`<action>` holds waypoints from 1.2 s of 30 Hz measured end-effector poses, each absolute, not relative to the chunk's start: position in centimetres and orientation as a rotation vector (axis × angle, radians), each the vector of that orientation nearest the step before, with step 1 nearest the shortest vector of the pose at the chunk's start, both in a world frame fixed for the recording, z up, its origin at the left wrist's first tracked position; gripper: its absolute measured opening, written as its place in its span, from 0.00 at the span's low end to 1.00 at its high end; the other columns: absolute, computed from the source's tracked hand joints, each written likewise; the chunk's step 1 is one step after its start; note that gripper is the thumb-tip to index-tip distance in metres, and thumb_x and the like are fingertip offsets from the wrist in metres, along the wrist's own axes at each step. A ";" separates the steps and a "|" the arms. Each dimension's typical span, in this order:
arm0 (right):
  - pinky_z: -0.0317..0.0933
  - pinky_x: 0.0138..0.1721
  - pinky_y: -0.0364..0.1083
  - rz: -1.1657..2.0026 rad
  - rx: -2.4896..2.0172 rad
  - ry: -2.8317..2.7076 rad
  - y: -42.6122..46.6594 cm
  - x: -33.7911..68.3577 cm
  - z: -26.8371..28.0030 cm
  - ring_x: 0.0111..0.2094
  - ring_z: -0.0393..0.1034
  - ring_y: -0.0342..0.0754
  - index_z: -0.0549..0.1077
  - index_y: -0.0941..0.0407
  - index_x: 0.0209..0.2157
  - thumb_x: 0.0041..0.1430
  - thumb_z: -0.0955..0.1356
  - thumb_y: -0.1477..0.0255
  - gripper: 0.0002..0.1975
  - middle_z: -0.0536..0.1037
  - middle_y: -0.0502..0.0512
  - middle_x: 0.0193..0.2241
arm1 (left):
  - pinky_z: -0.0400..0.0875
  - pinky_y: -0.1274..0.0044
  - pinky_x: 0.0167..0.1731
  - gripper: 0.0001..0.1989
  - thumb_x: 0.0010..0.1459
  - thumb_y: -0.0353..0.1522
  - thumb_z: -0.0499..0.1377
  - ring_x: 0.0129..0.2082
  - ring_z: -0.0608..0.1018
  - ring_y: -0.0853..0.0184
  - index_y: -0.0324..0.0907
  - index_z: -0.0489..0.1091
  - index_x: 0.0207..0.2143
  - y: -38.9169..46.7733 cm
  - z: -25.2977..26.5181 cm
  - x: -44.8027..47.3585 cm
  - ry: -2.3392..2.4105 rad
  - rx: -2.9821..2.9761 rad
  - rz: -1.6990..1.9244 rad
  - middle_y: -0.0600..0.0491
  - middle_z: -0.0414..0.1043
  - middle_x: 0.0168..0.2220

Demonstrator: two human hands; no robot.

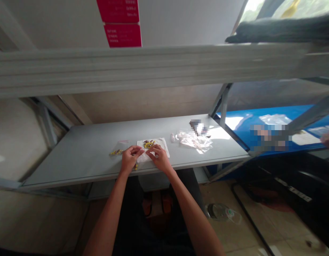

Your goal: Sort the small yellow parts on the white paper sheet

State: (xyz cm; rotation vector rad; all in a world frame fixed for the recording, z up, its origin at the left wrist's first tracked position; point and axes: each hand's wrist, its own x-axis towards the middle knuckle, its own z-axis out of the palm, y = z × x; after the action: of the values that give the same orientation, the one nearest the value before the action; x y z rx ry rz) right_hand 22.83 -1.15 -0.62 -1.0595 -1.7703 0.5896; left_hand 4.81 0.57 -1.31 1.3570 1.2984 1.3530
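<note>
Closely bunching left hand [130, 156] + right hand [160, 157] | can't tell if grasping | could scatter small yellow-brown pieces [147, 144] by brushing

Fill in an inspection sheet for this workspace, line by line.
Surface: grey tabletop, sunlit toward its right end.
Work items: yellow-and-brown pieces piled on a white sheet; more at a small clear bag, left.
Clutter: plastic bags heaped at right, beside a pixelated item.
Hands: left hand and right hand nearly meeting over the sheet; anything pinched is indiscernible.
Cables: nothing seen.
Surroundings: blue table at right, red signs above, bottle on the floor.
</note>
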 end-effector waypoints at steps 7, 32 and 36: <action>0.66 0.48 0.47 0.561 -1.037 -1.825 -0.8 22.4 -1.3 0.44 0.72 0.49 0.82 0.52 0.39 0.65 0.68 0.70 0.09 0.78 0.56 0.40 | 0.74 0.73 0.36 0.20 0.45 0.44 0.71 0.35 0.81 0.60 0.39 0.76 0.35 0.5 -1.3 4.7 1.273 1.345 1.342 0.47 0.81 0.34; 0.62 0.45 0.50 0.113 -1.608 -1.652 -0.9 22.3 -2.1 0.43 0.63 0.55 0.78 0.55 0.38 0.60 0.64 0.80 0.12 0.72 0.61 0.39 | 0.75 0.75 0.37 0.23 0.49 0.42 0.69 0.32 0.80 0.66 0.41 0.78 0.46 0.8 -1.8 4.7 1.211 1.231 1.500 0.51 0.80 0.34; 0.62 0.44 0.50 0.109 -1.611 -1.645 -1.0 22.3 -1.9 0.43 0.63 0.55 0.77 0.55 0.36 0.63 0.63 0.79 0.12 0.72 0.60 0.39 | 0.75 0.75 0.37 0.22 0.47 0.42 0.71 0.34 0.80 0.64 0.41 0.80 0.44 0.9 -2.0 4.6 1.257 1.261 1.464 0.50 0.81 0.35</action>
State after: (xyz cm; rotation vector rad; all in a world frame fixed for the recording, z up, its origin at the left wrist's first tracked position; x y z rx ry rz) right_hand 22.28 -0.99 -1.89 -1.6108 -1.6455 0.1088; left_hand 4.59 0.85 -2.02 1.2607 1.2569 1.4638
